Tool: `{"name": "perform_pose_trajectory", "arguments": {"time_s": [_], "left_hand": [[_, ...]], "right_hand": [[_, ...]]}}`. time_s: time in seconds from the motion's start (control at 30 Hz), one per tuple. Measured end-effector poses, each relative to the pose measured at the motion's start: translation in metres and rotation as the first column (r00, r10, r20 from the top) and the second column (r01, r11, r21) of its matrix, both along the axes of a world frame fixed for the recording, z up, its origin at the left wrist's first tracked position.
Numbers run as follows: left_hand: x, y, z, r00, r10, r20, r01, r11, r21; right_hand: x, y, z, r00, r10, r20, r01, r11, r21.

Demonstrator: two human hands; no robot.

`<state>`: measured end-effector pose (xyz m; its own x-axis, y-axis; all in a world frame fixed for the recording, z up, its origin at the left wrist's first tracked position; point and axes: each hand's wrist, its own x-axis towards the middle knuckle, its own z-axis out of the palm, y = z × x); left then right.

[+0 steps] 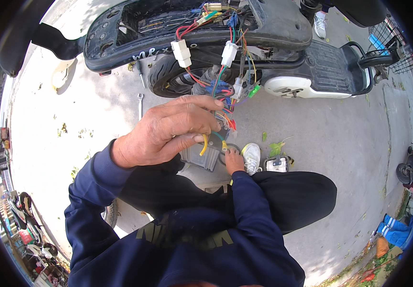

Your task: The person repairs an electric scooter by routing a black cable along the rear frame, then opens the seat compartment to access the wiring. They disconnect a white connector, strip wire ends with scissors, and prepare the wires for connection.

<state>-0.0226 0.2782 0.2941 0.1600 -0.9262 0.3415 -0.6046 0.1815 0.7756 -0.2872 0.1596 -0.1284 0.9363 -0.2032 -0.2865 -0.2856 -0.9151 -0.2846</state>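
Observation:
My left hand pinches a yellow wire between thumb and fingers, its cut end hanging down. Beside it, a green wire ends in a yellow-sleeved terminal. My right hand is lower, between a finned grey metal box and my white shoe. Its fingertips are by a dark cable; whether they grip it is hidden. Above my left hand hangs a wire bundle with a white connector, a second white connector and a green connector. The bundle comes from the opened electric scooter.
A wrench and a screwdriver lie on the concrete beside the rear tire. A small white-fronted part rests right of my shoe. Another person's shoe is visible beyond the scooter. Blue cloth lies at far right.

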Motion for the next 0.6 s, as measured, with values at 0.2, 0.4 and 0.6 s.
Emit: {"name": "perform_pose_trajectory", "arguments": {"time_s": [0.2,0.4,0.6], "left_hand": [[0.0,0.012,0.012,0.997,0.047,-0.054,-0.051,0.996,-0.074],[0.0,0.019,0.017,0.981,0.119,-0.155,-0.135,0.986,-0.098],[0.016,0.032,0.016,0.905,0.144,-0.4,-0.208,0.971,-0.12]], "right_hand": [[0.006,-0.017,-0.014,0.994,0.106,-0.035,-0.103,0.991,0.089],[0.015,-0.014,0.001,0.996,0.031,-0.089,-0.014,0.982,0.19],[0.044,-0.041,0.028,0.801,-0.081,-0.593,0.551,0.486,0.678]]}}
